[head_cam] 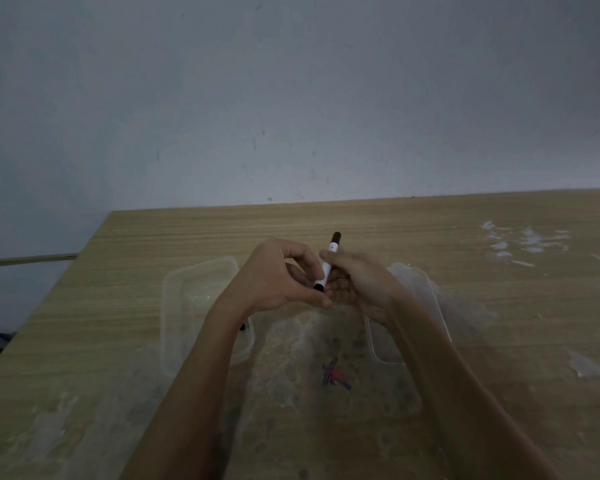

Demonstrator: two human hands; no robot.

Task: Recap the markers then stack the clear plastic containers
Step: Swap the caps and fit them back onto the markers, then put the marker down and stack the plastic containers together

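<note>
A white marker [328, 263] with black ends is held above the table's middle, tilted with one black end up and away from me. My right hand [355, 284] grips its white barrel. My left hand [279, 278] pinches its lower black end between thumb and fingers. One clear plastic container [187, 306] lies on the table under my left forearm. A second clear container [426, 299] lies under my right wrist, partly hidden by it. A small dark object [243, 327] shows by my left forearm inside the left container; I cannot tell what it is.
The wooden table [465, 271] meets a grey wall at its far edge, and its left edge runs diagonally toward me. Red and blue ink scribbles [336, 374] mark the worn patch in front of me. White scuffs [523, 240] lie at the far right.
</note>
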